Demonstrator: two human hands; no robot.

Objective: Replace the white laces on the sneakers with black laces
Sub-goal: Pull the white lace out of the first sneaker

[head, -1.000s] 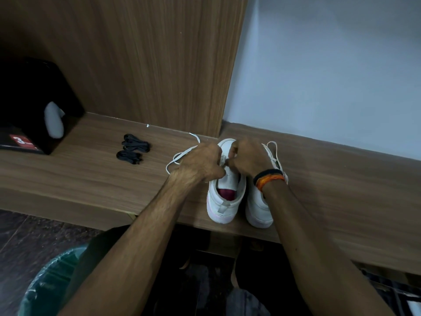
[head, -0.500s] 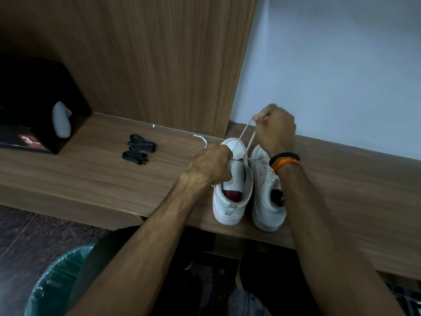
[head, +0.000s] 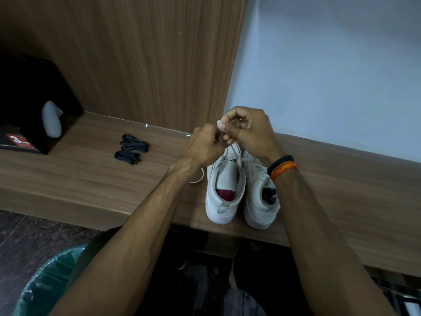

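Two white sneakers stand side by side on the wooden shelf, heels toward me: the left sneaker and the right sneaker. My left hand and my right hand meet just above the left sneaker's toe end, both with curled fingers pinching the white lace. A loop of that lace hangs down to the shelf left of the shoe. Two bundles of black laces lie on the shelf further left, apart from both hands.
A black box with a red label and a grey object at its front sits at the shelf's left end. A wooden panel and a pale wall rise behind. A green-lined bin stands on the dark floor at lower left.
My right hand, which had pulled the white lace up and to the right, has come back down to the left hand. The lace is now slack, with a loop lying on the shelf.
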